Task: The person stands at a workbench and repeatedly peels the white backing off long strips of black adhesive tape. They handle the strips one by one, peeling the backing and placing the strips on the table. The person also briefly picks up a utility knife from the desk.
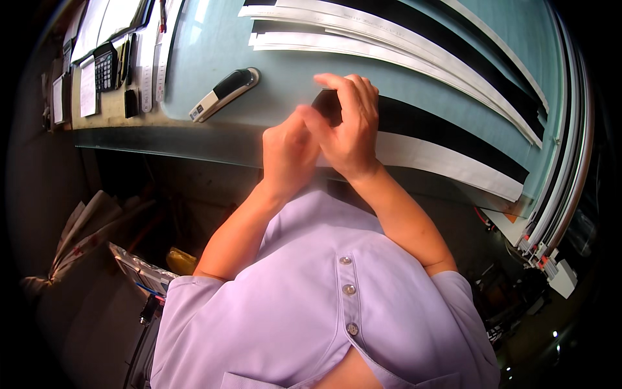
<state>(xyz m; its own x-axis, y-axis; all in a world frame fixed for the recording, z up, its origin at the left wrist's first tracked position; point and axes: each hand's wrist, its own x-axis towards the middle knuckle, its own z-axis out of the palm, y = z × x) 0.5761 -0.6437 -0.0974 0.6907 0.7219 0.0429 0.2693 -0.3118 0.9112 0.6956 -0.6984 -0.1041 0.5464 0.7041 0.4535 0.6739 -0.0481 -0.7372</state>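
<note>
Both of my hands meet over the near edge of a glass-topped table. My left hand [289,152] is closed; what it grips, if anything, is hidden. My right hand [352,126] is against it, the thumb reaching over to the left hand and apart from the curved fingers. Behind and under the right hand runs a black strip [440,126], its left end showing between thumb and index finger. A white strip [447,162] lies along its near side, its left end hidden by my hands. Left of them a black and beige stapler [225,95] rests on the glass.
Several long white strips [363,48] and black strips [447,52] lie across the glass tabletop [188,55]. A calculator [105,68], papers [89,91] and rulers [147,81] are at the far left. Long metal rails [570,155] border the right side.
</note>
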